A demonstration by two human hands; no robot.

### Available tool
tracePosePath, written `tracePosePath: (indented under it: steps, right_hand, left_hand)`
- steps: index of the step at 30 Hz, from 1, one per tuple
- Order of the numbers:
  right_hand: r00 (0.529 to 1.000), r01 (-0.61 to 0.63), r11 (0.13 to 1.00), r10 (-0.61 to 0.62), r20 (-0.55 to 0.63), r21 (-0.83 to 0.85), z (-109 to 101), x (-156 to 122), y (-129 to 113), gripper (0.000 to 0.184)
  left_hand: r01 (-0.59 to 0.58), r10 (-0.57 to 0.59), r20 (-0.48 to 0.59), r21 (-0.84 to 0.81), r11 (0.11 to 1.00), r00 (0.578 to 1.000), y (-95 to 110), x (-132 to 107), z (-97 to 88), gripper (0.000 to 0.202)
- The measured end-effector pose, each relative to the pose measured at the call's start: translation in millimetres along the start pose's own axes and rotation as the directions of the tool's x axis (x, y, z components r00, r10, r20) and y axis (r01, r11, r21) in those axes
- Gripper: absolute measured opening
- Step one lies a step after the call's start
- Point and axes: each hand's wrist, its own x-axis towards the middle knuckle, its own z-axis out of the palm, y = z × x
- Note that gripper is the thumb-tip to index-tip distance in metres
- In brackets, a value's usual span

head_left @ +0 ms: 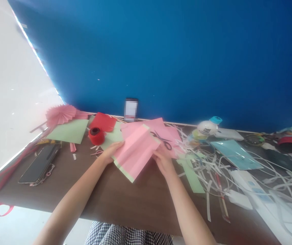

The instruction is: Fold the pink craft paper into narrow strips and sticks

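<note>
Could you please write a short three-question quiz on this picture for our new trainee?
1. What do the left hand and the right hand hold between them?
2. True or false: the black scissors lie on pink paper.
3. What colour is the small roll just beyond the left hand?
a) blue
b) red
c) white

Key:
1. A pink sheet with pale green edges, gripped in the fingers of both hands.
2. True.
3. b
</note>
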Motion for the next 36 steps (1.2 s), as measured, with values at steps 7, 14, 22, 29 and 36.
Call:
tracePosePath:
  steps: [7, 14, 22, 29, 36]
  right_hand:
    - [0.978, 0.132, 0.957, -0.167, -0.120, -0.258, -4, 1, 6, 0.048]
    - [0.723, 0.412, 0.466, -0.691, -0.031, -0.783, 3, -11, 2, 0.062]
    - [0.755, 0.477, 0.326, -0.627, 0.192, -0.816, -16, 1, 2, 0.045]
    - [0.835, 0.431, 0.366, -0.507, 0.212, -0.824, -31, 10, 12, 0.031]
    - [0.867, 0.262, 0.613, -0.489, -0.098, -0.745, -26, 4, -5, 0.023]
  left_hand:
    - [-0.230, 0.290, -0.122, 0.360, 0.904, 0.949, -1, 0, 4.3, 0.041]
    - [-0.525, 0.704, 0.294, 0.841, 0.132, 0.647, -5, -21, 20.2, 0.025]
    - [-0.679, 0.301, 0.649, 0.734, -0.005, 0.699, -19, -20, 44.2, 0.026]
    - [-0.641, 0.344, 0.635, 0.759, -0.110, 0.692, -9, -21, 24.7, 0.048]
    - [-0.551, 0.569, 0.367, 0.813, 0.188, 0.736, -8, -10, 12.3, 0.046]
